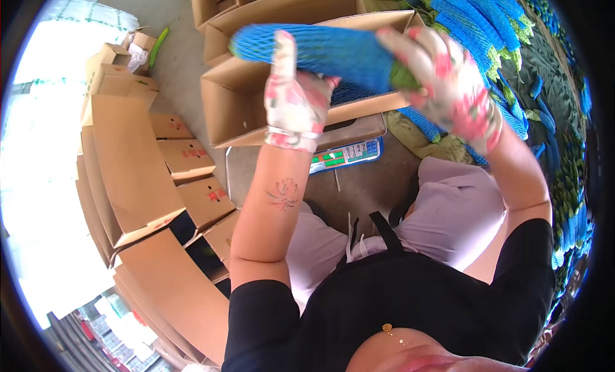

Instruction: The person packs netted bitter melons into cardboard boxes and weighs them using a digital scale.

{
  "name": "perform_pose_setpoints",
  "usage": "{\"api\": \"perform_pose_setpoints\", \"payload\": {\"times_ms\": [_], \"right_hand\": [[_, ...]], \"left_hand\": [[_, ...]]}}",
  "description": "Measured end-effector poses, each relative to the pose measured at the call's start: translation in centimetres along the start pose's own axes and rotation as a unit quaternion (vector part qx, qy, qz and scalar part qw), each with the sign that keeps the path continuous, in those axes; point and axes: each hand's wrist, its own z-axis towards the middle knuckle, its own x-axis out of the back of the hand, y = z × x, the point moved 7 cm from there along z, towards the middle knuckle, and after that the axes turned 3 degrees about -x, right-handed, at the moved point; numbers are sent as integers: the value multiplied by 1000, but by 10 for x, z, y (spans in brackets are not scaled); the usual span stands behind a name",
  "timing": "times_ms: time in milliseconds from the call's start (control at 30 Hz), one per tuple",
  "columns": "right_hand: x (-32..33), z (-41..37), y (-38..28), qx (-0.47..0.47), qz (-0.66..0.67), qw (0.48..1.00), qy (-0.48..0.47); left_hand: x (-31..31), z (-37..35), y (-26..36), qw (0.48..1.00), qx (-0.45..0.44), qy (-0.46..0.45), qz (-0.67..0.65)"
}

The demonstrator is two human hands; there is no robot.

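Observation:
A long green vegetable in blue foam netting (pixel 339 51) lies across both my hands, above an open cardboard box (pixel 234 106). My left hand (pixel 298 99), in a pink-flowered white glove, holds it toward the left, thumb along the near side and fingers mostly hidden beneath. Around its right end my right hand (pixel 448 80), gloved alike and slightly blurred, is closed. The vegetable's exact kind is not clear. More blue netting shows inside the box, partly hidden. A blue-edged scale display (pixel 349 155) sits at the box's near side.
Many netted green vegetables (pixel 474 16) are heaped at the right and far right. Other open cartons (pixel 282 19) stand behind the box. Cardboard boxes (pixel 131 160) are stacked on the left. A bare green vegetable (pixel 158 47) lies by small boxes at the upper left.

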Motion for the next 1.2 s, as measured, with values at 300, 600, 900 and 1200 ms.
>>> {"api": "perform_pose_setpoints", "payload": {"times_ms": [300,600,900,1200], "right_hand": [[27,-93,147,-333,409,833,169],[-217,-296,200,-543,282,728,-309],[-319,-387,174,-516,54,741,-426],[-280,-383,187,-631,313,685,-187]], "left_hand": [[-23,7,79,766,2,-286,576],[-37,59,29,701,312,-279,578],[81,121,-19,475,261,-257,800],[108,102,-5,273,67,-211,936]]}}
